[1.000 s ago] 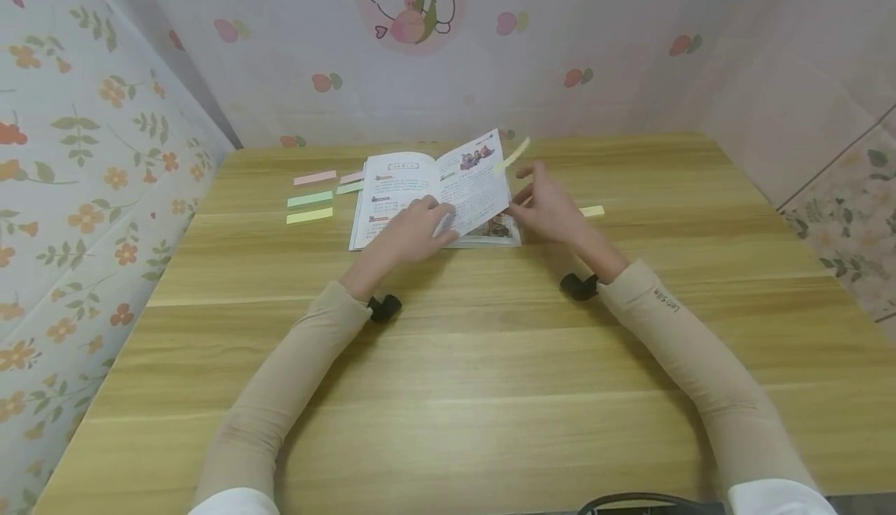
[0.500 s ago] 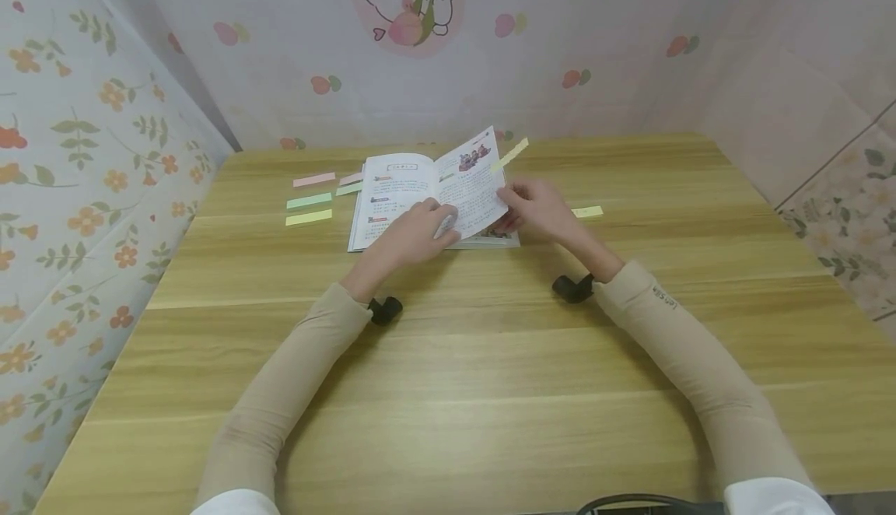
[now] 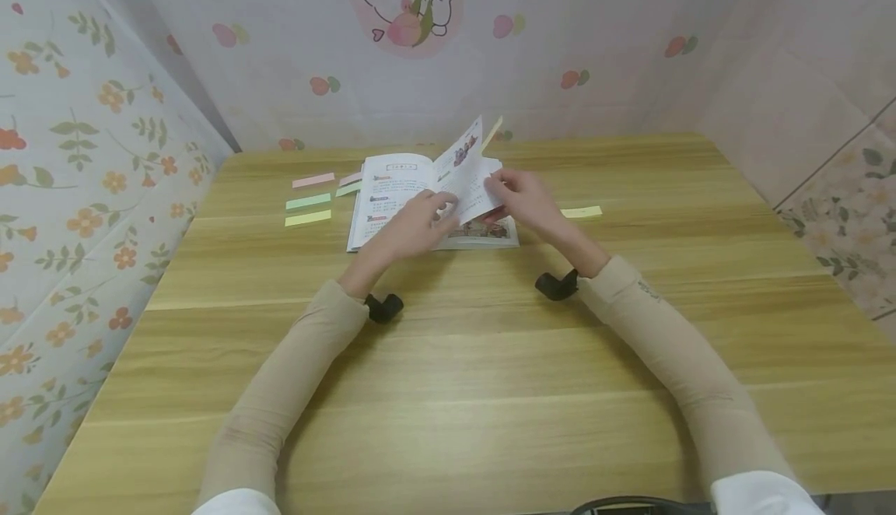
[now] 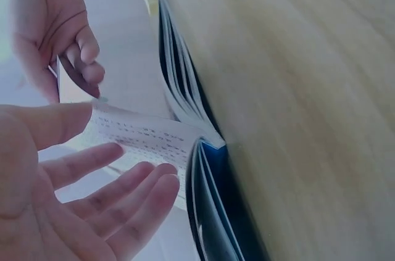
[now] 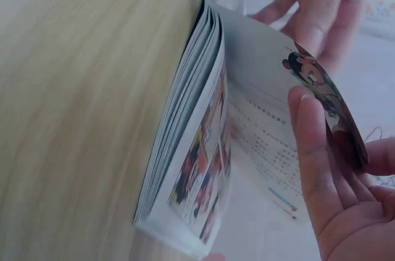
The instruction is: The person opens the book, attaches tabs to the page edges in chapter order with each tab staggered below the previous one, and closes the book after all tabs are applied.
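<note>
An open book (image 3: pixel 395 169) lies toward the back of the table, with one printed page (image 3: pixel 462 176) raised from its right half. My right hand (image 3: pixel 528 200) pinches the outer edge of that page between thumb and fingers, as the right wrist view shows at the page's picture side (image 5: pixel 315 88). A yellow sticky strip (image 3: pixel 494 134) sticks out from the raised page's edge. Over the middle of the book is my left hand (image 3: pixel 413 227). Its fingers (image 4: pixel 139 211) are spread and loosely bent, with the thumb overlapping the page in the left wrist view. Below the raised page, a colour picture (image 3: pixel 490 229) shows.
Left of the book lie a pink strip (image 3: pixel 313 180), a green strip (image 3: pixel 309 201) and a yellow strip (image 3: pixel 308 218). Pink and green tabs (image 3: pixel 348 188) jut from the book's left side. Another yellow strip (image 3: pixel 582 211) lies right of it. A black cable (image 3: pixel 630 500) crosses the near edge.
The right hand has taken hold of the page's edge and moved left, so the page and its yellow strip now stand steeper. The left hand has barely moved.
</note>
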